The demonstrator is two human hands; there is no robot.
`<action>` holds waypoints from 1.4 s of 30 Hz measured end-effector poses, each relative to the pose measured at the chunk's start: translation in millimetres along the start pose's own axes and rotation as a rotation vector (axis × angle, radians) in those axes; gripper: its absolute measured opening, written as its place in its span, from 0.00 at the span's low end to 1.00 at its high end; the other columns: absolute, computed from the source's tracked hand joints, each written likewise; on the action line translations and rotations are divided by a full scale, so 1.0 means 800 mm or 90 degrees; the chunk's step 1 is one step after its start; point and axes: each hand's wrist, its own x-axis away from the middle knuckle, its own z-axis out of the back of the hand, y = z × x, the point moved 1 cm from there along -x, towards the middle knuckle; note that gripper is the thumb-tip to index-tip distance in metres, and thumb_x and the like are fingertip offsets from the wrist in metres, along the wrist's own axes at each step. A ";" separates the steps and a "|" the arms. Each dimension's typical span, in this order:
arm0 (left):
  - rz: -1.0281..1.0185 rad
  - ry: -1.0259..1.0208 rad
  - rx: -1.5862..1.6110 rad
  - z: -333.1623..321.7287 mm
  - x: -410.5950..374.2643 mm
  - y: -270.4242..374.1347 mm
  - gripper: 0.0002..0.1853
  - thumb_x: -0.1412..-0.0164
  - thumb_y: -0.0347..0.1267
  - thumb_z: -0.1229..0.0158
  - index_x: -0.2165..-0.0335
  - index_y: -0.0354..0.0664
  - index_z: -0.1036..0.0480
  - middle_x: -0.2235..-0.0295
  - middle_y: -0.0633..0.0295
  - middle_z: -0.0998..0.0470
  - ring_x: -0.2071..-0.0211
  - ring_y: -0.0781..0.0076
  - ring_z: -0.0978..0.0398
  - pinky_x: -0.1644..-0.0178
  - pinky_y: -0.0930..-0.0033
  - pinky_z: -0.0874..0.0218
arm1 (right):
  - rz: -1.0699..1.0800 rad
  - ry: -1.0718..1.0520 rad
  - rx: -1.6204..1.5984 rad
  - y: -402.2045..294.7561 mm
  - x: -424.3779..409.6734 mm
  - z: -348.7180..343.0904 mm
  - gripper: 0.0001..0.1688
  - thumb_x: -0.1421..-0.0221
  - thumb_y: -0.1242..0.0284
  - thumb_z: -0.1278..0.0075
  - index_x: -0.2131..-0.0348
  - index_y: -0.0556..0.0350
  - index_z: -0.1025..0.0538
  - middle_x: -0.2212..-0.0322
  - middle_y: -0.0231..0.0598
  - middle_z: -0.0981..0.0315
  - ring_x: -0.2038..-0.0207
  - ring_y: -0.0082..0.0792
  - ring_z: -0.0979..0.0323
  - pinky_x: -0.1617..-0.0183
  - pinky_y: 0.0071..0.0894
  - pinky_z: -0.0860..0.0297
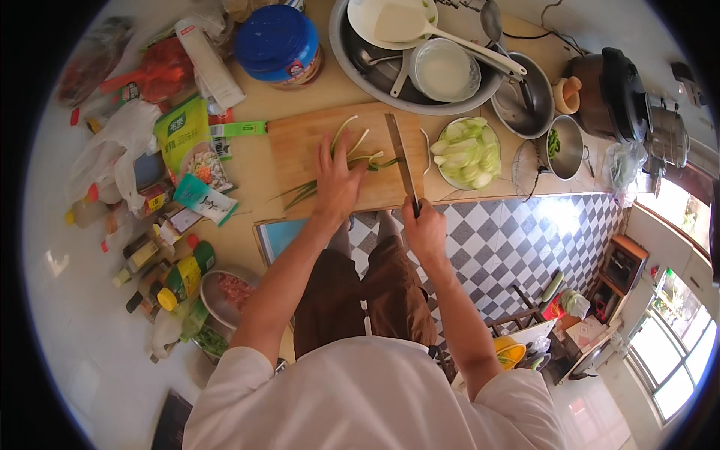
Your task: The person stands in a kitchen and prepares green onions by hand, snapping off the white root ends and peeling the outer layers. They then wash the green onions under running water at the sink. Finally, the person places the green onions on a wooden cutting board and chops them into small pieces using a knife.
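Note:
On a wooden cutting board lie several spring onions, their green ends to the left and white ends pointing up and right. My left hand rests over them, fingers spread and pressing on the stalks near the board's middle. My right hand is closed round the black handle of a kitchen knife. Its long blade lies across the right part of the board, touching or just beside the tips of the green stalks. Whether the edge is cutting them cannot be told.
A plate of sliced pale green vegetable stands right of the board. Behind are a large metal basin of dishes and a blue-lidded plastic jar. Food packets, bottles and a bowl of raw meat crowd the left. A pressure cooker stands far right.

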 end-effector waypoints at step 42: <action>0.160 -0.113 -0.065 0.010 0.013 -0.002 0.18 0.52 0.33 0.26 0.62 0.43 0.22 0.52 0.55 0.23 0.52 0.50 0.26 0.52 0.52 0.34 | -0.039 -0.072 -0.094 0.015 -0.001 0.007 0.19 0.36 0.64 0.43 0.73 0.62 0.26 0.85 0.54 0.27 0.80 0.60 0.25 0.76 0.49 0.31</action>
